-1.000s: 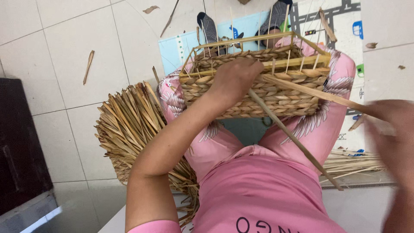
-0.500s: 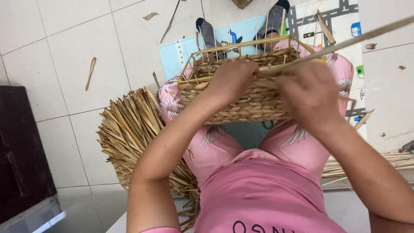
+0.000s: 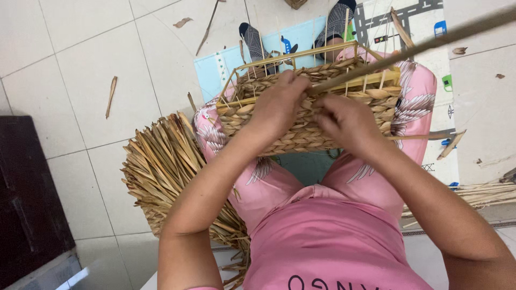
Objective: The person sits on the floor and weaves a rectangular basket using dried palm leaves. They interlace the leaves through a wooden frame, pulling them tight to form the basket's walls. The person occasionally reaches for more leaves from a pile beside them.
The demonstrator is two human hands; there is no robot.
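Note:
A half-woven straw basket with thin upright stakes rests on my knees, which are in pink patterned trousers. My left hand lies over the basket's near rim, fingers curled around a long dried straw strand that runs up to the right out of view. My right hand presses against the woven wall just right of it, fingertips pinching the strand where it meets the weave.
A big bundle of dried leaves lies on the tiled floor at my left. More straw strands lie at the right. A play mat sits under my socked feet. A dark cabinet stands far left.
My right hand came in from the far right to the basket wall, bringing the long strand up so it now slants up and right. The left hand stayed on the rim.

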